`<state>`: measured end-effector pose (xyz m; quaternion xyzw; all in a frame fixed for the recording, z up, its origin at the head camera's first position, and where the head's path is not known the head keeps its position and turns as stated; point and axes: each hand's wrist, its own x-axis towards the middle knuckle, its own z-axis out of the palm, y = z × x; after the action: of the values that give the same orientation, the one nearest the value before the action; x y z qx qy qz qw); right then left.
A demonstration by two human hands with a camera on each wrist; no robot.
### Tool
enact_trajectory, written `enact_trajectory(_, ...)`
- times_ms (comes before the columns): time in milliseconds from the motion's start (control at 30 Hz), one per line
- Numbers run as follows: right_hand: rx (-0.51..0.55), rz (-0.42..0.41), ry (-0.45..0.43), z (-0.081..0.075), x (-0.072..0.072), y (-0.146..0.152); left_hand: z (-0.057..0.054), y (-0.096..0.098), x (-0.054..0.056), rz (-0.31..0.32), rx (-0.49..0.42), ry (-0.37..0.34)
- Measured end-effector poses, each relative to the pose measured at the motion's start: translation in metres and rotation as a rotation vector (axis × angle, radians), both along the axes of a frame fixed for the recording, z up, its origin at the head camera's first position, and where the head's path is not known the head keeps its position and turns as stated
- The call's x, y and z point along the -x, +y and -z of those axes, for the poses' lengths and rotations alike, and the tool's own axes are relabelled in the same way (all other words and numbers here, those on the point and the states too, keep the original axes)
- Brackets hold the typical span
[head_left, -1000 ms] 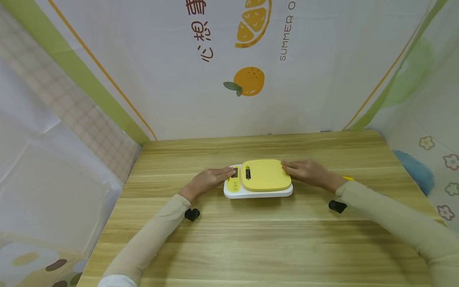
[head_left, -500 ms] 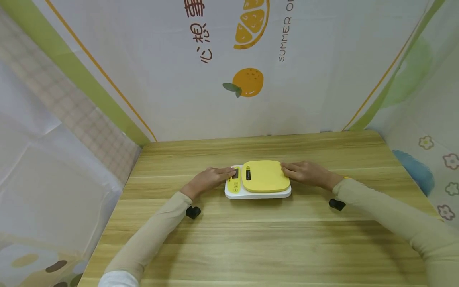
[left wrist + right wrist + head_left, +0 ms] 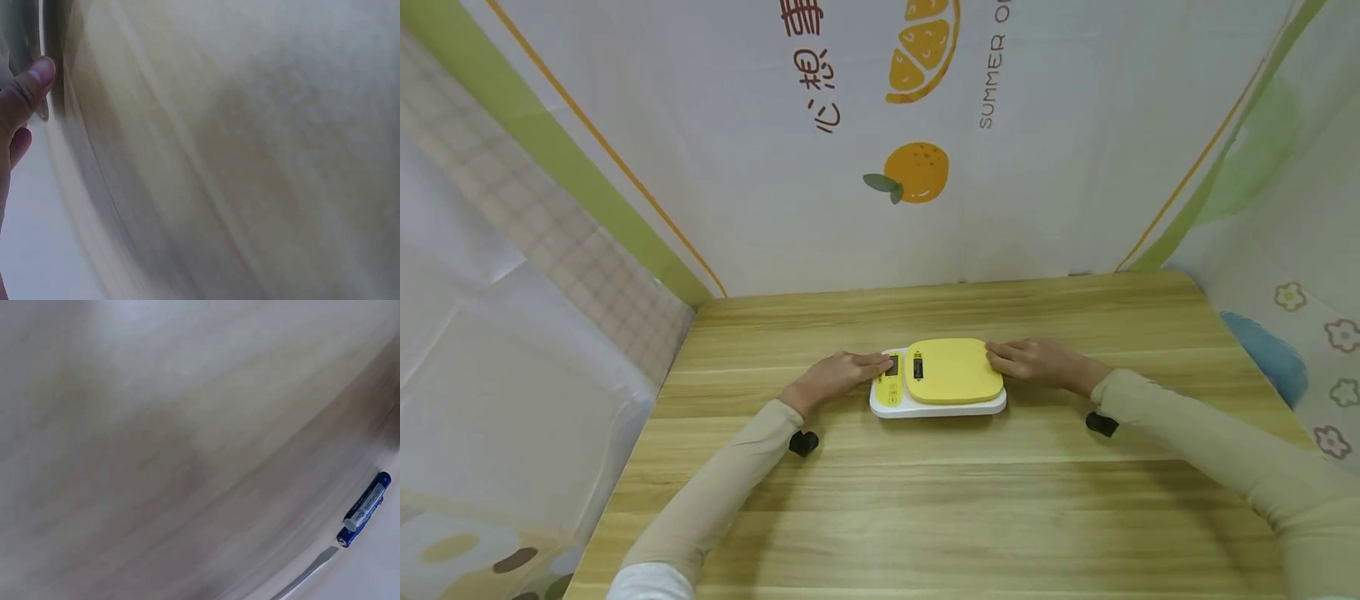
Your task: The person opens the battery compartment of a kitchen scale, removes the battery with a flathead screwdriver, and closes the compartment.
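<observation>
A white kitchen scale with a yellow weighing plate [image 3: 957, 372] lies level at the middle of the table, its display and buttons on the left end. My left hand [image 3: 838, 379] grips that left end, fingers near the display. At the opposite end, my right hand [image 3: 1037, 363] holds the edge with fingertips beside the yellow plate. In the left wrist view the thumb [image 3: 28, 94] presses on the scale's edge with a finger below it. The right hand itself does not show in the right wrist view. The underside of the scale is hidden.
On the wooden table [image 3: 925, 508], the right wrist view shows blue batteries [image 3: 364, 509] beside a thin metal blade [image 3: 309, 572], perhaps a screwdriver's. A black wrist mount sits at each forearm. Printed cloth [image 3: 1030, 183] hangs behind the table and at both sides.
Both hands have brought the scale slightly lower and nearer, and the shadow under it has narrowed. The yellow object behind the right wrist is now hidden by the arm.
</observation>
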<state>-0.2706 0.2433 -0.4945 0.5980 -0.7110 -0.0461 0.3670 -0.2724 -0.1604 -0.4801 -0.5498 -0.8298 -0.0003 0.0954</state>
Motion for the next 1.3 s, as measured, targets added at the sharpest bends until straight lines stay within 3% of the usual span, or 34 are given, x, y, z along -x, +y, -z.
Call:
enact_trajectory(233,-0.034,0.003,0.000,0.001,0.000,0.001,-0.001,0.001,0.000,-0.010,0.026,-0.002)
enact_trajectory(433,-0.075,0.021,0.006,0.000,-0.004,0.000,-0.004,0.003,0.001,-0.039,0.045,-0.070)
enact_trajectory(733,-0.184,0.048,0.066,-0.006,-0.006,0.000,-0.012,0.011,0.002,0.002,0.067,-0.140)
enact_trajectory(1100,-0.219,0.024,0.131,-0.007,-0.002,-0.004,-0.015,0.013,-0.003,-0.041,0.199,-0.068)
enact_trajectory(1300,-0.200,0.016,0.128,-0.007,-0.005,-0.004,-0.015,0.015,-0.007,-0.044,0.219,-0.031)
